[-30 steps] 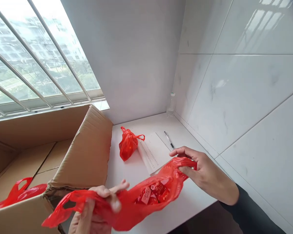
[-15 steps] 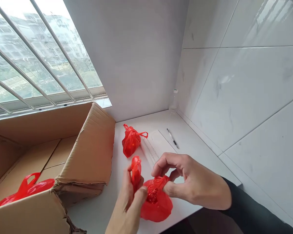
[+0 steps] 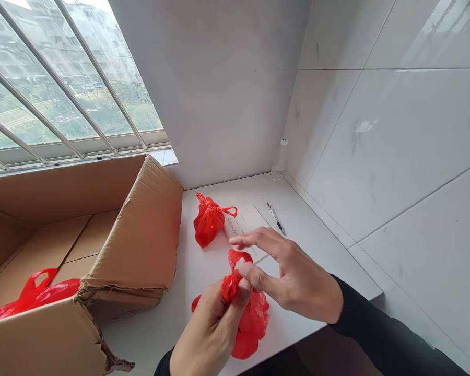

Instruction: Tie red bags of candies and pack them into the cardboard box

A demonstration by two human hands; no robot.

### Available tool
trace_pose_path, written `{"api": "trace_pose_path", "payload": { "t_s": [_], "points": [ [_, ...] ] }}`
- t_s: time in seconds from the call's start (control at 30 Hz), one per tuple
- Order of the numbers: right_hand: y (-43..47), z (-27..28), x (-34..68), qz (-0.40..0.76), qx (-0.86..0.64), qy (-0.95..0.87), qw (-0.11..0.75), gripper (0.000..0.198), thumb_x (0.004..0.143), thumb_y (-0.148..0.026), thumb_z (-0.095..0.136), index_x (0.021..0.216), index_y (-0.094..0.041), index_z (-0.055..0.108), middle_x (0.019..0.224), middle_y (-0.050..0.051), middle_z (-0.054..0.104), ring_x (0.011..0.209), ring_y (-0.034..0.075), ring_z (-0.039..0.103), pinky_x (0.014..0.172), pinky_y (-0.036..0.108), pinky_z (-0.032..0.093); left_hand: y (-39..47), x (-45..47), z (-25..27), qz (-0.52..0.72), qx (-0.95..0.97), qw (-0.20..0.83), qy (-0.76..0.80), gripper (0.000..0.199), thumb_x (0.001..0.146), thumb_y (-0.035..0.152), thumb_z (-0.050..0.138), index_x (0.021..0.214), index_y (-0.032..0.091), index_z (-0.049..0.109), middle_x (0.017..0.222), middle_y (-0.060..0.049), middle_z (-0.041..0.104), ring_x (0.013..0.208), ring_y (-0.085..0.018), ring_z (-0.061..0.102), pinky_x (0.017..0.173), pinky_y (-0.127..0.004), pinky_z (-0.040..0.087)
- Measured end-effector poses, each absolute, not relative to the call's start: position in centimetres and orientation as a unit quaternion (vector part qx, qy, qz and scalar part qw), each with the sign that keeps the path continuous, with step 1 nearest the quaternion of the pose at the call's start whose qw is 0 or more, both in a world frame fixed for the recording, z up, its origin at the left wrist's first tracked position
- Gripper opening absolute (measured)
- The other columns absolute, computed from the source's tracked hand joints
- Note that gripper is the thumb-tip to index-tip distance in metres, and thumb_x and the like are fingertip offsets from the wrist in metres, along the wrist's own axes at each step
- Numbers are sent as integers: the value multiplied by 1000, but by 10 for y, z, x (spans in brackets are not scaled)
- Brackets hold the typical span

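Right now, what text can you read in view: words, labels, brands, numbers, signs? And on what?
Legible: none.
White paper: rows of small print, too small to read.
Bottle cap: a tiny mark, too small to read.
Held red bag: no lettering I can make out.
Cardboard box: no print on the sides showing.

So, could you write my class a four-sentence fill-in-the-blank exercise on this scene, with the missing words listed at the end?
1. The left hand grips the gathered neck of a bag coloured ____.
2. As the picture shows it, the pen lies on the table to the ____ of the paper.
3. The open box is made of ____.
4. The bottle stands in the ____ where the walls meet.

Missing words: red; right; cardboard; corner.
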State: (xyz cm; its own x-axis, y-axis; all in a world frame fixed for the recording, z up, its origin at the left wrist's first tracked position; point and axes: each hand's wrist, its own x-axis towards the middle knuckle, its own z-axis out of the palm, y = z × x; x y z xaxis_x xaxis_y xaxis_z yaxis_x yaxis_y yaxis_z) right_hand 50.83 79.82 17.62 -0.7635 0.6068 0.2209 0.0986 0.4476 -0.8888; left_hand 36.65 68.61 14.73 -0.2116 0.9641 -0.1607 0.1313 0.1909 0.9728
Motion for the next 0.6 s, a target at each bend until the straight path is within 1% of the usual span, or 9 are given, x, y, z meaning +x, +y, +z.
{"api": "trace_pose_path", "payload": {
  "t_s": [0.1,0.2,0.27,0.3,0.37,0.43,0.47,0.53,0.6],
  "points": [
    [800,173,510,511,-230,-787,257,10,94,-25,59,99,-25,67,94,-2,68,92,15,63,82,29,52,682,362,150,482,362,485,634,39,88,57,60,72,21,59,60,3,48,57,-14,43,58,-26,40],
    [796,171,514,531,-226,-772,267,7,92,-19,59,93,-23,65,91,-3,67,88,13,62,85,28,48,682,356,150,549,247,540,588,32,90,53,60,103,24,67,68,0,62,66,-17,56,66,-28,47],
    [793,168,516,551,-193,-778,231,9,88,-15,62,90,-23,66,88,-4,66,85,12,61,83,26,47,682,353,149,576,236,551,556,28,90,48,62,102,23,68,72,-1,63,69,-16,57,67,-27,48],
    [792,165,516,557,-174,-783,216,9,86,-15,64,90,-23,66,88,-4,66,85,12,61,83,26,47,682,351,148,575,254,552,548,26,90,46,64,95,21,69,73,-1,62,68,-15,56,66,-25,47],
    [793,158,513,552,-149,-791,218,17,87,-22,67,104,-25,68,101,-2,66,97,15,60,90,29,46,680,348,145,543,306,559,547,25,89,43,66,84,19,68,73,-1,61,66,-13,52,64,-23,44],
    [797,147,506,535,-143,-797,242,35,93,-32,63,127,-27,60,122,2,62,115,19,54,102,35,40,677,347,143,502,363,556,554,23,89,42,66,87,20,68,75,-1,61,66,-13,51,62,-23,43],
    [799,141,503,534,-140,-798,243,41,95,-36,59,135,-27,54,126,4,60,119,20,52,105,37,38,674,346,141,488,393,541,561,21,90,41,65,89,21,69,77,-1,61,67,-13,52,63,-23,44],
    [802,130,496,562,-134,-789,209,41,101,-41,48,139,-26,50,112,4,65,106,19,58,97,36,44,669,346,137,472,449,471,595,17,92,38,61,91,23,68,80,-1,63,70,-15,55,64,-24,45],
    [804,119,493,594,-151,-772,169,38,104,-44,38,131,-23,56,83,-1,61,77,14,58,76,30,47,665,347,131,460,494,360,644,9,94,29,56,95,25,65,86,-1,66,74,-16,60,67,-24,48]
  ]
}}
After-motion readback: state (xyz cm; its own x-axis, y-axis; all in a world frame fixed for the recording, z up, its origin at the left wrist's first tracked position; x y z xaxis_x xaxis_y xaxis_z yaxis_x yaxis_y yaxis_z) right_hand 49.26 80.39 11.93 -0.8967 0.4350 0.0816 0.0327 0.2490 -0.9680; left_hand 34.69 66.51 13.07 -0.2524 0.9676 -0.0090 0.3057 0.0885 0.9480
